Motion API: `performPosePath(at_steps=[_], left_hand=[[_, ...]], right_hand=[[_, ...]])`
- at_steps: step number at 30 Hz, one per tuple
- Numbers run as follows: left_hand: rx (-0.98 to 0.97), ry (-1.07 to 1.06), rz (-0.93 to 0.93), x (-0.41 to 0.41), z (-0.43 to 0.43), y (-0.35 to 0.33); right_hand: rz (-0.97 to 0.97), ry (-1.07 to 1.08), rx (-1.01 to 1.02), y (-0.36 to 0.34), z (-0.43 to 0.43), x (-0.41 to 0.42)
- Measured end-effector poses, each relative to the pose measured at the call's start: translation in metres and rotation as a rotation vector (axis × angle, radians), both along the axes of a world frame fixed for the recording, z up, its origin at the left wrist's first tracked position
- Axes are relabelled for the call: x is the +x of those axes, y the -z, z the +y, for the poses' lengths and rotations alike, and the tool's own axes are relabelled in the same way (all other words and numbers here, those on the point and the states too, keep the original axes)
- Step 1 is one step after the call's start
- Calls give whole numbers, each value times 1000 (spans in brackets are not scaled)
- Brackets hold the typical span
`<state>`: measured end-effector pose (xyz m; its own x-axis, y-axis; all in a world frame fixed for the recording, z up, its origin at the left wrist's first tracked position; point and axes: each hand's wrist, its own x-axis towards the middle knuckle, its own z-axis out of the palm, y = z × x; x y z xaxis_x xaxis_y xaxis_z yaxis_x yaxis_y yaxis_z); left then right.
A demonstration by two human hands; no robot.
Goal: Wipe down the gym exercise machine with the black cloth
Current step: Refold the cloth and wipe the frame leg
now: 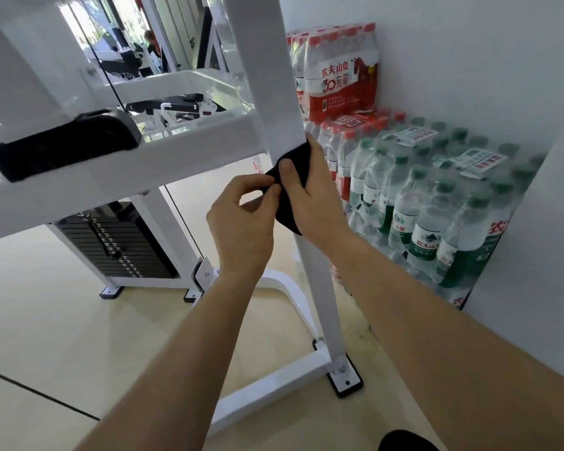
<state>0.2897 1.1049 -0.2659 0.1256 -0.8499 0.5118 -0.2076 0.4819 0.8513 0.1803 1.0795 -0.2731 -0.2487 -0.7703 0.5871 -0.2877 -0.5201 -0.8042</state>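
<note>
The pale beige floor (46, 320) runs up to a white wall (469, 60), and against that wall stand shrink-wrapped packs of bottled water, the red-capped packs (339, 70) stacked behind and above the green-capped packs (437, 203). Just beside them, on my side, rises the white gym machine's upright post (261, 60), bolted at the bottom to a black foot plate (345, 379). A white crossbar (144, 167) leaves the post to the left and carries a black pad (69, 141); below it sits the black weight stack (118, 245). The black cloth (287, 222) is wrapped on the post just under the joint with the crossbar. My right grip (310, 193) is closed around it there, thumb across the front, fingers curled round the far side, pressing cloth to metal. My left grip (241, 222) comes in from the left, thumb and forefinger pinching the cloth's near edge right beside my right thumb, the other fingers loosely curled beneath. Both forearms are bare.
</note>
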Motion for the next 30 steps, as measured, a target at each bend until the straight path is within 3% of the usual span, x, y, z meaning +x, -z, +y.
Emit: performPosePath(at_steps=[6,13,18,21,30], left_hand=[[66,56,108,5,-6,12],[239,81,77,-1,-2,88],[91,120,52,6,-17,63],[84,143,64,8,-22,77],[348,138,79,-5,-14,204]], right_hand=[[51,130,-157,14,-12,1],[12,135,5,116,-7,-1],[0,183,-80,75,-16,0],[29,220,-120,84,-19,-1],[6,230,54,229,-10,-8]])
